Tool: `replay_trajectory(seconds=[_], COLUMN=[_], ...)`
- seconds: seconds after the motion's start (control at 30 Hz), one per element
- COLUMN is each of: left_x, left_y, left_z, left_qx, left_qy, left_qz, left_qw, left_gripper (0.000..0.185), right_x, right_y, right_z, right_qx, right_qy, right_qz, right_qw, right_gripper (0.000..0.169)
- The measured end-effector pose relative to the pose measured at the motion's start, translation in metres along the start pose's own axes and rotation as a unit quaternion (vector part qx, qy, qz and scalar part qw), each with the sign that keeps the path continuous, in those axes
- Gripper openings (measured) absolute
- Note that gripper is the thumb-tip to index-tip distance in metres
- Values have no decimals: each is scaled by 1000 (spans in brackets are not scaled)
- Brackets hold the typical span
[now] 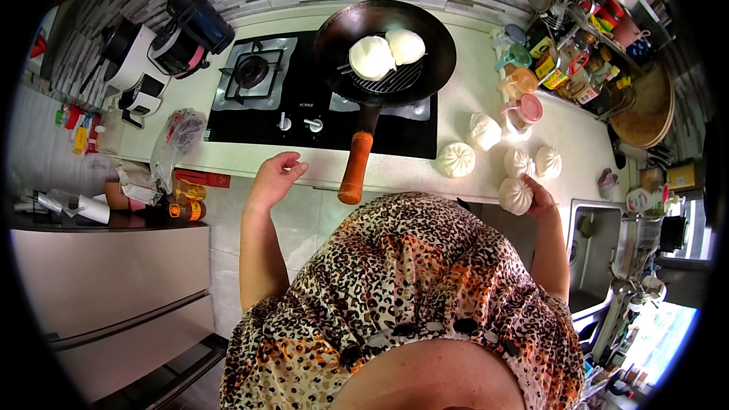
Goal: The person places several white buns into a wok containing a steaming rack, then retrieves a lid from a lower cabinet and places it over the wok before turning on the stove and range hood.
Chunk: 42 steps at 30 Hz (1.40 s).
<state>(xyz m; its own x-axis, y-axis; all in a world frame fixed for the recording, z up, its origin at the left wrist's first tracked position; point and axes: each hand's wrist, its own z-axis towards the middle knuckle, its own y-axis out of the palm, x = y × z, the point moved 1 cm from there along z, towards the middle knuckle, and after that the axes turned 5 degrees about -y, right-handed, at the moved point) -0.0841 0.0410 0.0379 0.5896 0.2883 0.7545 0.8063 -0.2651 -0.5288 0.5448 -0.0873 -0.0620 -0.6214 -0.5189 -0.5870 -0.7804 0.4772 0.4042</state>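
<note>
My right hand (541, 196) grips a white pleated bun (515, 196) at the counter's front edge. Close behind it lie more pleated buns, one (519, 162) almost touching the held one and another (548, 162) to its right. Farther left on the counter are a pleated bun (456, 160) and a bun tipped on its side (485, 131). My left hand (279, 177), loosely curled with nothing in it, hovers at the counter edge before the gas hob. Two white buns (371, 58) sit on a wire rack (393, 81) inside a black wok (438, 60).
The wok's wooden handle (356, 168) juts over the counter's front edge. Left of the hob (250, 122) lie a plastic bag (176, 136) and small appliances. Lidded seasoning jars (522, 108) line the right side, near a metal sink (595, 256).
</note>
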Motion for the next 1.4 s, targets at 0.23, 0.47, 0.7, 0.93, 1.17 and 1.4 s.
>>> replay_trajectory(seconds=[0.23, 0.47, 0.7, 0.93, 1.17, 1.4], left_x=[5, 8, 13, 101, 236, 251], left_y=[0, 3, -6, -5, 51, 85], left_z=[2, 8, -1, -24, -66, -58], left_qx=[-10, -10, 10, 13, -127, -260], left_qy=[11, 19, 20, 195, 453, 505], left_qz=[26, 25, 56, 120, 232, 294], left_qw=[1000, 999, 998, 973, 851, 768], left_gripper=[45, 45, 46, 50, 76, 92], right_x=[-3, -8, -14, -46, -59, -61], right_y=[-1, -2, 3, 87, 225, 266], right_z=[3, 6, -15, -39, -69, -78], right_qx=[26, 33, 38, -208, -398, -479], right_qy=[27, -26, -57, -64, 23, -8], right_qz=[-63, -95, -80, -229, -279, -418], right_qw=[997, 995, 994, 949, 874, 772], right_gripper=[53, 54, 57, 92, 102, 93])
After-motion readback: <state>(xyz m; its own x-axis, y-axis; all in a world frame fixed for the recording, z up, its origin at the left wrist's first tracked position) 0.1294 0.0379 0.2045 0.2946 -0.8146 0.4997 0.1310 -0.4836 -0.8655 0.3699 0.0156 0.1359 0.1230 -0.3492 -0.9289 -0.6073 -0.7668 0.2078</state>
